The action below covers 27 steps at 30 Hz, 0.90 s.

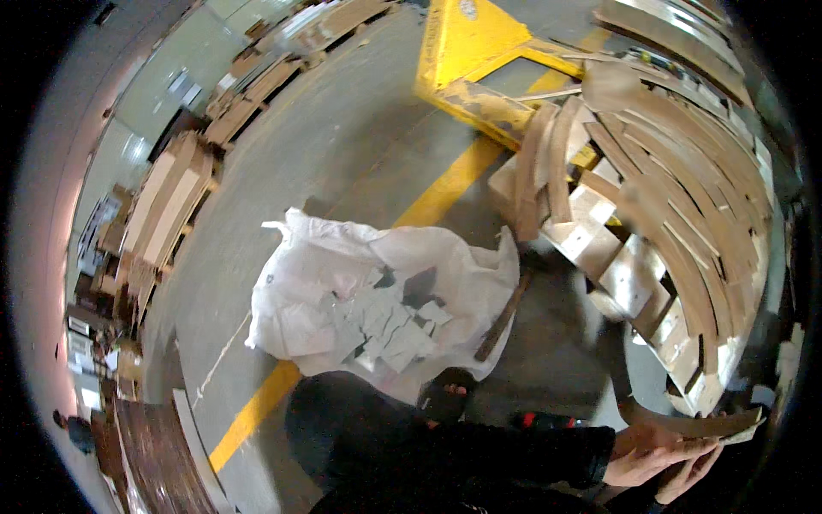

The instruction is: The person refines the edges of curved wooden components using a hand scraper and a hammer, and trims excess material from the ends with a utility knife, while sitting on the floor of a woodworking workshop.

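At the lower right, my left hand [646, 454] grips the lower edge of a curved brown wooden strip [685, 426], its fingers stretched along it. Just below, my right hand [687, 477] is closed at the same strip, near its pale end; the left hand partly covers it. Beyond the strip, a pallet load of similar curved wooden strips [685, 214] is stacked, with pale wooden blocks [634, 272] along its near side. To the left, a white woven sack [300, 283] lies spread on the floor with broken grey flat pieces [390, 330] on it.
A yellow pallet jack [467, 51] stands at the pallet's far side. A narrow dark strip [503, 317] lies across the sack's right edge. A red and black object [548, 421] is beside my left sleeve. Loaded pallets [171, 193] line the left wall. Yellow lines [454, 180] cross the floor.
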Motion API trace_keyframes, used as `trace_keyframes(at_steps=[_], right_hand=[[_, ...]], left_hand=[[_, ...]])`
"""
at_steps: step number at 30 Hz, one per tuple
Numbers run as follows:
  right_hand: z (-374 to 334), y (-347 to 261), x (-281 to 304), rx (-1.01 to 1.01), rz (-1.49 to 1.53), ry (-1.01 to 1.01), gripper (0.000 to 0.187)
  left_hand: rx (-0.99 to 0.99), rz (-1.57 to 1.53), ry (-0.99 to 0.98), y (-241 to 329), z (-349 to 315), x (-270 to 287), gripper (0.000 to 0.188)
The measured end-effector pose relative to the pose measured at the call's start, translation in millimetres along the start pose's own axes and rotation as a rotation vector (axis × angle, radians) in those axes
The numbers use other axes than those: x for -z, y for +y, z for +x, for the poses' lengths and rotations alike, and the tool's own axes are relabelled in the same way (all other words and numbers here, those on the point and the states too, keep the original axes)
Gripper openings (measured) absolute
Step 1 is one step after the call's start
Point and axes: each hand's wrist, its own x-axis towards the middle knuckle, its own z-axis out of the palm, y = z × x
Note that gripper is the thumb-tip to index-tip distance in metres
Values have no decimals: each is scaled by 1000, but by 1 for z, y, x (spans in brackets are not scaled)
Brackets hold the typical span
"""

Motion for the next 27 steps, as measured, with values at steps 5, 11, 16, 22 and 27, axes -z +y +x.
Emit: trace_keyframes(at_steps=[5, 11, 16, 22, 27], right_hand=[[5, -20, -22, -29, 321, 73, 36], [11, 32, -61, 100, -117, 256, 37], [18, 18, -75, 252, -3, 74, 37], [18, 11, -95, 321, 70, -57, 38], [23, 12, -100, 351, 99, -110, 38]], left_hand=[[-28, 75, 212, -42, -7, -6, 59], [-22, -266, 505, -6, 8, 42, 31], [155, -372, 665, -4, 4, 68, 34], [135, -125, 859, -25, -6, 79, 31], [111, 9, 1055, -49, 3, 69, 30]])
